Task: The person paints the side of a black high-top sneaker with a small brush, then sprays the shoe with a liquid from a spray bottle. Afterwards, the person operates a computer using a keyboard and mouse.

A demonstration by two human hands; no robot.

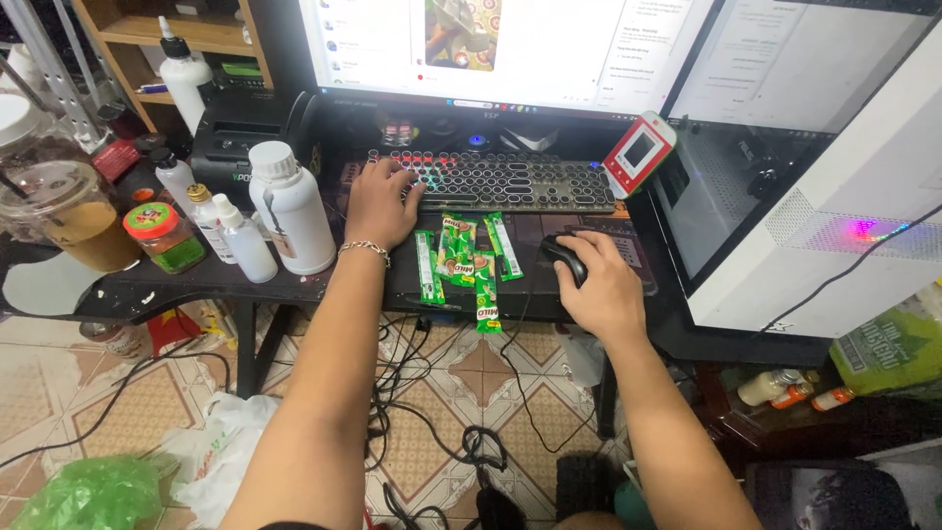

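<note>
My left hand, with a bracelet at the wrist, rests on the left end of a dark keyboard with round keys, fingers spread over the keys. My right hand covers a black mouse on the dark desk and grips it. Between my hands lie several green stick sachets, one hanging over the desk's front edge.
A white bottle, small dropper bottles, a red-lidded jar and a plastic drink cup crowd the desk's left. A monitor, a red-edged phone and a white computer case stand behind and right. Cables and bags litter the tiled floor.
</note>
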